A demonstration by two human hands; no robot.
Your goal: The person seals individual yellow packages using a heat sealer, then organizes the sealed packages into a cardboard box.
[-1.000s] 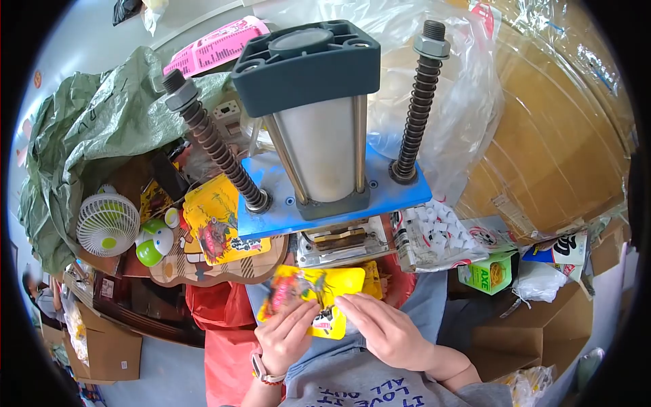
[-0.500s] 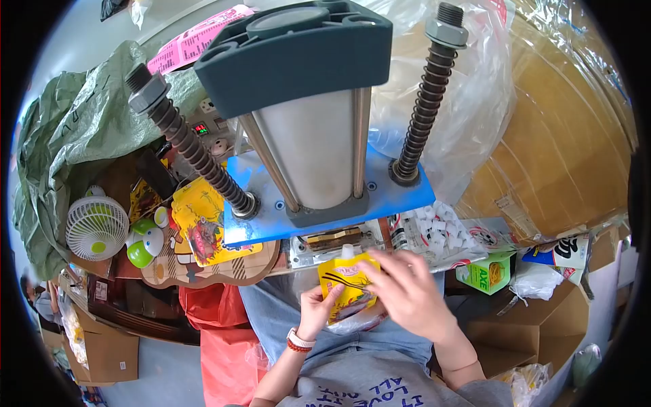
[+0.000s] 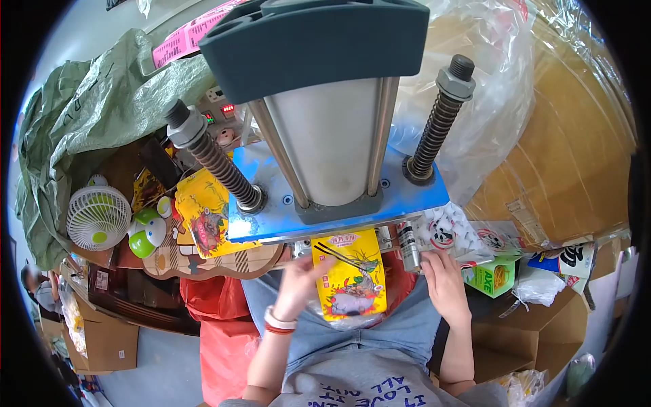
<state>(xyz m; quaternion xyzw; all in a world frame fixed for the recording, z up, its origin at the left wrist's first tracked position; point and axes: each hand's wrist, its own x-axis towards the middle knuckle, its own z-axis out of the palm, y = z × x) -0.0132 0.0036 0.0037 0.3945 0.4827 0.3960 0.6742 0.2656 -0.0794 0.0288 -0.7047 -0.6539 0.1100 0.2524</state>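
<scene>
A yellow printed pouch (image 3: 352,281) lies with its top end tucked beneath the blue press plate (image 3: 339,217); its lower part hangs out toward my lap. My left hand (image 3: 298,281) is beside the pouch's left edge, its thumb side overlapping that edge; the fingers are smeared by motion. Over on the right, my right hand (image 3: 444,281) has its fingers stretched out by the front edge of the bench, next to a metal cylinder (image 3: 409,247). Nothing shows in that hand. The pouch's spout end is hidden under the press.
More yellow pouches (image 3: 207,210) lie on a patterned board (image 3: 230,266) at left, near a white fan (image 3: 99,217). White spouts (image 3: 447,220) are heaped right of the press. Threaded rods with springs (image 3: 434,122) rise at both sides. A cardboard box (image 3: 508,332) sits lower right.
The yellow pouch has gone from my left hand's grip to under the press plate. My right hand has left the pouch's top and moved right to the bench edge; my left hand has shifted left.
</scene>
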